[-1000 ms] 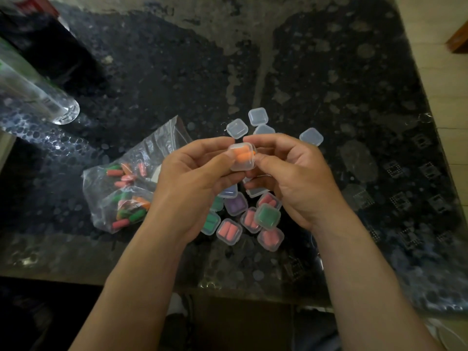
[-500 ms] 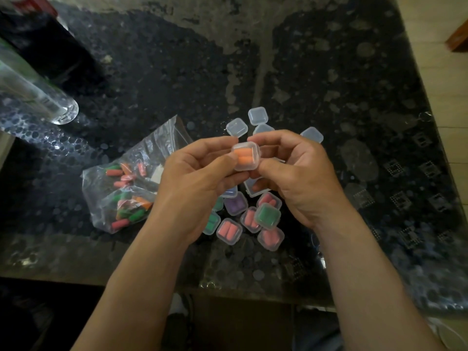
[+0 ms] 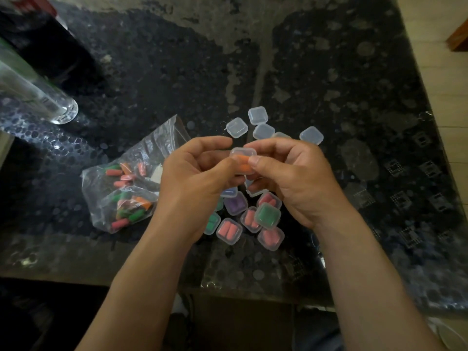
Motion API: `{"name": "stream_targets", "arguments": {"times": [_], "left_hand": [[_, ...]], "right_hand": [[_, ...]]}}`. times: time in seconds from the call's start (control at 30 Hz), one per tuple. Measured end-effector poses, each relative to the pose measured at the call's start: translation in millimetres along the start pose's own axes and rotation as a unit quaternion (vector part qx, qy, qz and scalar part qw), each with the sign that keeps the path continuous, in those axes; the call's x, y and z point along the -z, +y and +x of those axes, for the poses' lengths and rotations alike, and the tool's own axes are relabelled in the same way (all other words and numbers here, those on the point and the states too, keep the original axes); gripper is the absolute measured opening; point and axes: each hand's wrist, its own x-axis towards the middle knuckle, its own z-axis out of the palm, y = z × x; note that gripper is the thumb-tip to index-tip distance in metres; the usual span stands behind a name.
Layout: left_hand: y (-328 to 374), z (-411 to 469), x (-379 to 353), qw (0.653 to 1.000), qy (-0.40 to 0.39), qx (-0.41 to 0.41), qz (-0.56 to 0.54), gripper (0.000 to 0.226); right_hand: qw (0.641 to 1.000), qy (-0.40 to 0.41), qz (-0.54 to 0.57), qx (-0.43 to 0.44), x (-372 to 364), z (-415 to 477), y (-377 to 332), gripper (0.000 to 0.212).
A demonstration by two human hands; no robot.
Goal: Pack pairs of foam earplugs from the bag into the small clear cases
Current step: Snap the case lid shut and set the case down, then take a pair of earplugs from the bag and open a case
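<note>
My left hand [image 3: 196, 173] and my right hand [image 3: 291, 178] meet above the table and together pinch a small clear case [image 3: 242, 154] with orange earplugs [image 3: 244, 165] inside; both thumbs press on its front. A clear plastic bag [image 3: 126, 183] of loose coloured earplugs lies on the table left of my left hand. Under my hands sit several filled cases, among them a green one [image 3: 267, 215], a purple one [image 3: 236, 203] and a pink one [image 3: 229, 231]. Several empty clear cases [image 3: 236, 127] lie just beyond my fingers.
A clear glass bottle [image 3: 38, 97] lies at the far left on the dark mottled tabletop [image 3: 354, 97]. The table's front edge [image 3: 240, 292] runs below my wrists. A pale wooden floor [image 3: 445, 97] shows past the right edge.
The case sat flat toward me between my fingertips; now both thumbs have moved over its front and cover most of it. My hands stay in the same spot.
</note>
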Motion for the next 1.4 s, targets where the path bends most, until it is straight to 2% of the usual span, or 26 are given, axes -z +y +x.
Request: {"name": "stream_targets", "arguments": {"times": [0.27, 0.33, 0.4, 0.53, 0.67, 0.77, 0.93, 1.17, 1.23, 1.33, 1.4], "left_hand": [[-1.1, 3.1, 2.2, 1.000, 0.003, 0.004, 0.025, 0.023], [-1.6, 5.0, 3.8, 1.000, 0.020, 0.005, 0.022, 0.016], [-1.2, 9.2, 8.5, 0.998, 0.054, -0.003, 0.016, 0.009], [0.5, 13.7, 18.6, 0.996, 0.089, -0.013, -0.005, 0.014], [0.7, 13.7, 20.4, 0.995, 0.095, -0.033, 0.007, 0.018], [1.6, 13.4, 21.7, 0.994, 0.098, -0.043, 0.008, 0.019], [6.0, 12.5, 27.0, 0.991, 0.116, -0.063, 0.013, 0.020], [12.2, 10.5, 40.2, 0.985, 0.149, -0.083, 0.009, 0.022], [12.8, 9.0, 43.5, 0.984, 0.152, -0.086, 0.013, 0.022], [12.2, 8.0, 47.9, 0.983, 0.157, -0.093, 0.022, 0.022], [11.6, 7.7, 50.9, 0.982, 0.158, -0.097, 0.027, 0.021]], "right_hand": [[1.000, 0.015, -0.022, 0.006, -2.1, 1.1, 1.2, 0.012], [0.999, 0.032, -0.023, 0.000, -3.5, 1.8, 1.3, 0.011], [0.996, 0.070, -0.055, -0.001, -4.1, 3.2, 2.5, 0.010], [0.981, 0.099, -0.167, 0.011, -3.0, 5.5, 9.0, 0.005], [0.969, 0.041, -0.244, 0.014, -3.6, 3.9, 8.6, 0.014], [0.952, -0.021, -0.303, 0.017, -7.8, 1.7, 8.3, 0.005], [0.916, -0.021, -0.400, 0.000, -9.9, 2.4, 10.3, 0.010], [0.923, -0.003, -0.383, 0.022, -15.2, 2.2, 8.3, 0.012], [0.928, -0.038, -0.370, 0.025, -18.5, -2.7, 1.1, 0.012], [0.935, -0.152, -0.320, -0.033, -23.2, -14.2, -12.7, 0.014], [0.935, -0.181, -0.300, -0.049, -26.5, -17.1, -14.5, 0.014]]}}
